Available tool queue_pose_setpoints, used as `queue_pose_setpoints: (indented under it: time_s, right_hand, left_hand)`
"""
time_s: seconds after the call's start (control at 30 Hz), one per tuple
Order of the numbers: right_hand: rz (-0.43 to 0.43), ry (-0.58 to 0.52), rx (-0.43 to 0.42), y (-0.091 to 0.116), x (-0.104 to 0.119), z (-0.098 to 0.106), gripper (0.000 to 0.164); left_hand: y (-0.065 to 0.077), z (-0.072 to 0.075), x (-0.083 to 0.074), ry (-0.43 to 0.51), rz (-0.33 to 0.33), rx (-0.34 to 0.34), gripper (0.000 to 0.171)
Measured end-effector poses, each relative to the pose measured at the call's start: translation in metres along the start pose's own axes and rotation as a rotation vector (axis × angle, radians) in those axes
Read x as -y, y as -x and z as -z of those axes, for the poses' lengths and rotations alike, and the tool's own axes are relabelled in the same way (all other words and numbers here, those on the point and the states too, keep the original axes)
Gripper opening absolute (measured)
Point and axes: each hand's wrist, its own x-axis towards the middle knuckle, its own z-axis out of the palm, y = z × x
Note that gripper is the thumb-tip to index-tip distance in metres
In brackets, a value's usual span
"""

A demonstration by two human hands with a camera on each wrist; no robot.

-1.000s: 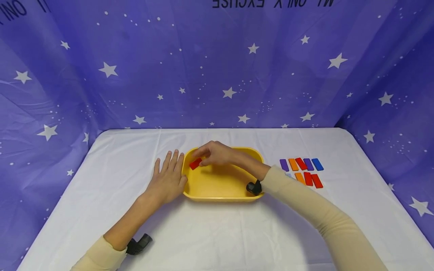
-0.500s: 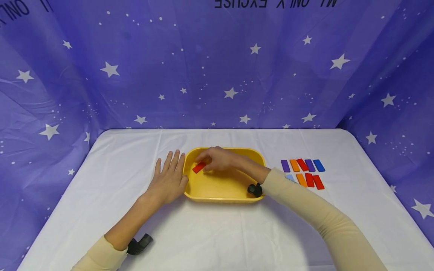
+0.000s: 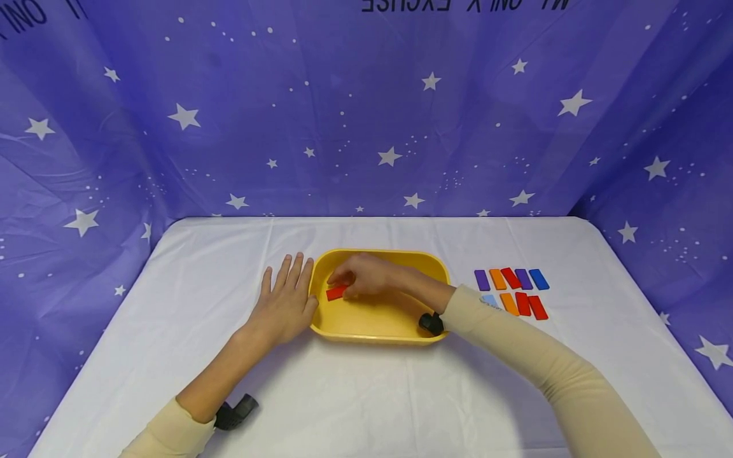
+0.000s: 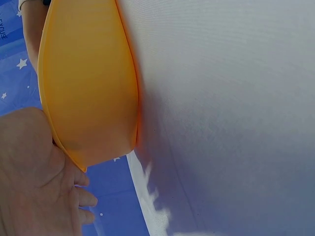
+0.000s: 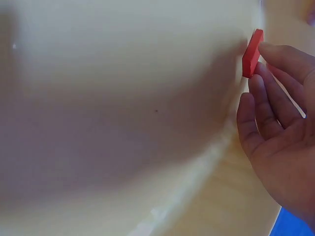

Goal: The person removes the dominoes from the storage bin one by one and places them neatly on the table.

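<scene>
A yellow tray (image 3: 378, 336) stands on the white-covered table. Inside its left part, my right hand (image 3: 369, 275) pinches a red block (image 3: 336, 292) between thumb and fingers. The right wrist view shows the flat red block (image 5: 252, 54) at the tips of the right hand (image 5: 283, 108), the other fingers loosely bent below it. Against the tray's left side, my left hand (image 3: 283, 305) lies with fingers straight and spread. In the left wrist view the left hand (image 4: 34, 172) touches the rim of the yellow tray (image 4: 91, 83).
Right of the tray, several flat blocks lie in two rows on the table, among them a blue block (image 3: 539, 279), an orange block (image 3: 509, 304) and a red block (image 3: 537, 308). My right sleeve (image 3: 515, 343) partly covers a light blue block (image 3: 489, 300). A starry purple curtain (image 3: 343, 127) hangs behind.
Within the tray, my right hand has shifted slightly toward the near side with the red block, which has turned to lie more level. My left hand stays in place.
</scene>
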Motion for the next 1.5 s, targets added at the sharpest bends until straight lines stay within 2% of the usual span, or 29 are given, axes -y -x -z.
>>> queue_pose_setpoints:
  time_s: [0.5,0.63,0.8,1.07,1.3,1.5]
  right_hand:
    - [0.034,0.093,0.005,0.001,0.0,-0.001,0.035]
    - [0.034,0.045,-0.013,0.005,0.003,0.005,0.032]
    - [0.052,-0.045,-0.046,0.015,0.009,0.023,0.032]
    - [0.074,-0.099,-0.097,0.044,0.017,0.047,0.033]
    - [-0.013,-0.13,-0.182,0.083,0.007,0.064,0.035]
    - [-0.112,-0.147,-0.269,0.126,-0.008,0.072,0.035]
  left_hand:
    - [-0.001,0.0,0.0,-0.006,-0.003,0.001,0.066]
    - [-0.001,0.0,-0.001,-0.013,-0.004,0.002,0.066]
    - [-0.001,0.002,-0.002,-0.019,0.004,0.009,0.066]
    - [-0.001,0.0,-0.001,-0.014,0.007,0.013,0.066]
    - [0.0,0.0,-0.001,0.004,0.002,0.01,0.066]
    - [0.001,0.001,-0.001,0.0,-0.002,0.006,0.066]
